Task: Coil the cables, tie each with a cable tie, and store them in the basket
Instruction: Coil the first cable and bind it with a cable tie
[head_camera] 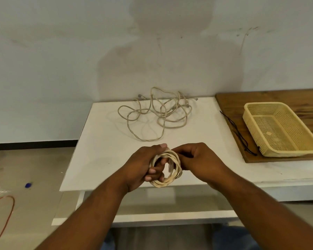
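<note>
While the left hand (145, 165) grips one coiled cable (167, 168) w/ fingers through the loop, the right hand (197, 157) pinches its 3 o'clock side; no tie on yet — black cable ties (238, 134), empty basket (278, 129) wait at 2 o'clock; loose cables (157, 112) at 12 still uncoiled.

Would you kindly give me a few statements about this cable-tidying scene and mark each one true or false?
1. Both hands hold the coiled cable. True: the left hand has fingers through the coil and the right hand grips its edge.
2. The basket already holds a cable. False: it is empty.
3. A tangled cable lies loose on the white table. True.
4. The basket stands on the white table. False: it sits on the wooden board.
5. Black cable ties lie left of the basket. True.
</note>
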